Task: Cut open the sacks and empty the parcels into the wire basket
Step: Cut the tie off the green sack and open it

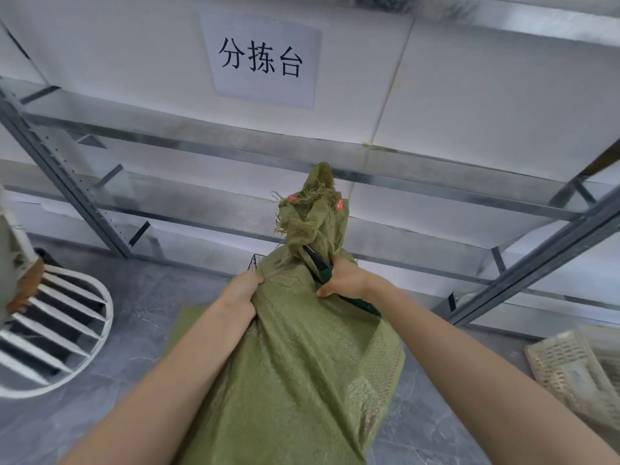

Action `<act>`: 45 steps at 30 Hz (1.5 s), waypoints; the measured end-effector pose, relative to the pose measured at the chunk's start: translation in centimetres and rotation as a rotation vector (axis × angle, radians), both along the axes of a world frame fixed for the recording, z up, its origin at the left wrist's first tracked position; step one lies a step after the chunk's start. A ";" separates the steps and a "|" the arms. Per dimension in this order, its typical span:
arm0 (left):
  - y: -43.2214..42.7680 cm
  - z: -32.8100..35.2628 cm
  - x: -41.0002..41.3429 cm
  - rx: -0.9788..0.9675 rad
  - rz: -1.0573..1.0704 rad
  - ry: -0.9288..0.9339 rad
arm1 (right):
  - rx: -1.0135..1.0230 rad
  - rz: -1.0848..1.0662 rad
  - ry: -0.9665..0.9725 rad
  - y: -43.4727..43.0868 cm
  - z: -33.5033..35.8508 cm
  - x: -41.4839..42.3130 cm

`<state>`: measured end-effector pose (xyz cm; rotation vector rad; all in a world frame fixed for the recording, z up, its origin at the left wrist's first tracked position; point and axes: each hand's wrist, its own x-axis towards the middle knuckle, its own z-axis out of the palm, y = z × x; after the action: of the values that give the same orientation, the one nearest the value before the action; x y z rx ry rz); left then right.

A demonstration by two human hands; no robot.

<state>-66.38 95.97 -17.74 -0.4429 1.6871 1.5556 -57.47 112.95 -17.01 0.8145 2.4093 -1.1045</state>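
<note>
A green woven sack [295, 364] fills the lower middle of the head view, held up in front of me with its frayed, bunched neck [315, 209] pointing up. My left hand [243, 290] grips the fabric on the sack's left side just below the neck. My right hand [345, 280] grips the right side, together with a dark green-handled tool [355, 302] that runs along the neck. A corner of the wire basket [254, 261] shows behind the sack, most of it hidden. No parcels are visible.
A grey metal shelf rack [536, 256] stands along the white wall ahead, under a paper sign [261, 58]. A white slatted round object [67, 330] lies on the floor at left. A beige plastic crate [577, 370] sits at right. Another green sack [188, 323] lies flat on the grey floor.
</note>
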 end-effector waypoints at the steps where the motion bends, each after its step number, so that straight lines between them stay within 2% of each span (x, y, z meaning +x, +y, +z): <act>1: 0.0 -0.1 0.1 0.007 0.000 -0.008 | -0.002 -0.002 -0.007 0.0 -0.4 -0.1; 6: 0.4 -2.0 0.1 -0.053 0.008 -0.028 | -0.006 -0.015 -0.080 0.4 -2.1 -0.4; 12: -0.8 -4.7 1.9 -0.325 -0.178 0.176 | -0.031 0.060 -0.216 0.2 -4.5 0.6; 15: -1.2 -4.1 2.8 -0.217 -0.277 0.253 | -0.028 0.066 -0.223 1.3 -4.5 0.6; 17: -1.7 -2.7 3.4 -0.061 -0.441 0.239 | -0.015 0.053 -0.221 2.2 -4.3 0.6; 19: -2.3 -1.5 3.8 -0.004 -0.698 0.276 | -0.006 0.038 -0.220 2.7 -4.3 0.7; 21: -2.6 -0.8 4.0 -0.059 -0.904 0.345 | 0.006 0.030 -0.216 2.7 -4.3 0.9; 25: -2.5 -1.0 3.4 -0.201 -1.150 0.422 | 0.010 0.048 -0.211 2.8 -4.0 0.9; 31: -2.6 0.5 3.1 -0.312 -1.465 0.413 | 0.037 0.071 -0.249 2.8 -3.6 1.1; 40: -3.9 2.1 4.9 -0.209 -1.774 0.320 | 0.051 0.099 -0.270 2.3 -3.9 1.7; 45: -4.2 3.5 5.1 -0.228 -1.853 0.268 | 0.049 0.112 -0.265 2.1 -3.7 1.6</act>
<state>-61.32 91.81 -14.25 1.0512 1.4550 0.0086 -55.92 115.02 -20.72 0.7773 2.2378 -0.8409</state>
